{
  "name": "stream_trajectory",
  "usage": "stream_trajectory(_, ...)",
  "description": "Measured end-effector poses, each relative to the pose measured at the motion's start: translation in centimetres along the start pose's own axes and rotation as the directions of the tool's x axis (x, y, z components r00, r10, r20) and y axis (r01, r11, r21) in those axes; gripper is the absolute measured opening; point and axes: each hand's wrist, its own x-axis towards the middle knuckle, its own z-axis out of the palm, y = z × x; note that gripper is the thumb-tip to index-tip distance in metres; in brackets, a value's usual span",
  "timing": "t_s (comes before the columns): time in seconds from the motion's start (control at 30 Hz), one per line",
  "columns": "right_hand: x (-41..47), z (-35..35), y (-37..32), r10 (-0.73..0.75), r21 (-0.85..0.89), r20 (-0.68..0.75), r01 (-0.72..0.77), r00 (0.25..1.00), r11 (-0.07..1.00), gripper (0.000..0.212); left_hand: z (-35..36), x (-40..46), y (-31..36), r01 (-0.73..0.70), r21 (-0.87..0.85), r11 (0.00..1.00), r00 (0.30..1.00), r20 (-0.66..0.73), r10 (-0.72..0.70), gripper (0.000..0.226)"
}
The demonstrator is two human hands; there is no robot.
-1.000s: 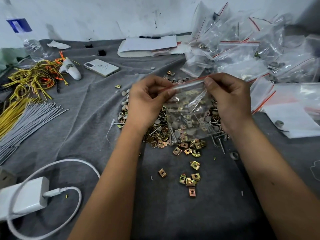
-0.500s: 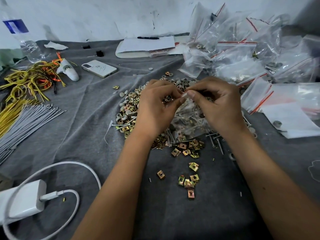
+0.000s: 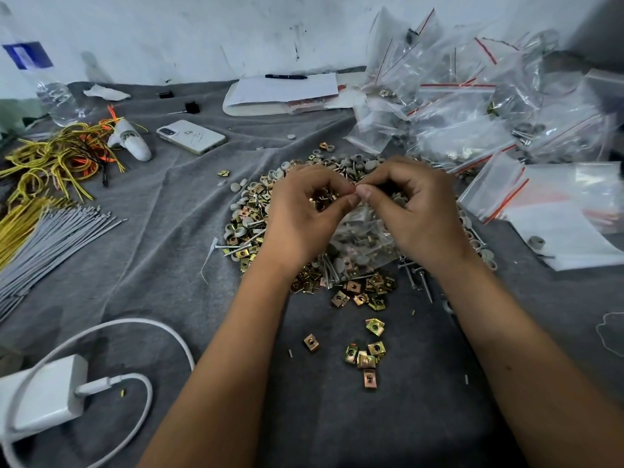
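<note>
Currently both hands are up over the hardware pile (image 3: pixel 250 214), working one small clear zip bag (image 3: pixel 366 238). Left hand (image 3: pixel 304 214) and right hand (image 3: pixel 417 211) are each curled, thumb against forefinger, pinching the bag's top edge; the fingertips (image 3: pixel 366 194) of the two hands meet almost touching at mid-seam. Bag hangs between the palms, its lower end resting on the pile, with grey caps, screws and brass clip nuts visible through the plastic. Can't tell if the seal is fully closed, the fingers cover it. Pile sits mid-table on the grey cloth (image 3: pixel 152 265). Loose clip nuts (image 3: pixel 366 358) lie nearer the person, well apart from the pile. Heap of filled bags (image 3: pixel 472 106) back right, flat empty ones (image 3: pixel 567 211) just right of the right hand. Phone (image 3: pixel 190 136), yellow wires (image 3: pixel 50 160) and grey ties (image 3: pixel 50 238) to the left, white charger (image 3: pixel 44 393) near left.
</note>
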Motion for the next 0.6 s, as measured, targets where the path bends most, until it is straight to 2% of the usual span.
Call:
stream_trajectory(0.1,0.02,-0.02,-0.04,0.033,-0.006,-0.027,-0.033,0.999,0.999,0.006,-0.29,-0.02,-0.24,0.088,-0.064,0.994,0.996,0.016,-0.087,0.011)
stream_trajectory(0.27,-0.04,0.32,0.02,0.085,0.005,-0.031,-0.085,0.996,0.996,0.002,-0.03,0.16,-0.07,0.047,0.028,0.998,0.999,0.007,-0.048,0.009)
stream_trajectory(0.43,-0.04,0.03,0.2,0.163,0.083,-0.094,-0.155,0.982,0.984,0.007,-0.74,0.13,-0.28,0.143,-0.017,0.99,0.99,0.012,-0.143,0.004)
stream_trajectory(0.6,-0.1,0.33,0.12,0.17,0.055,-0.102,-0.165,0.98,0.985,0.007,-0.7,0.2,0.09,0.115,0.042,0.993,0.993,-0.014,-0.114,0.005)
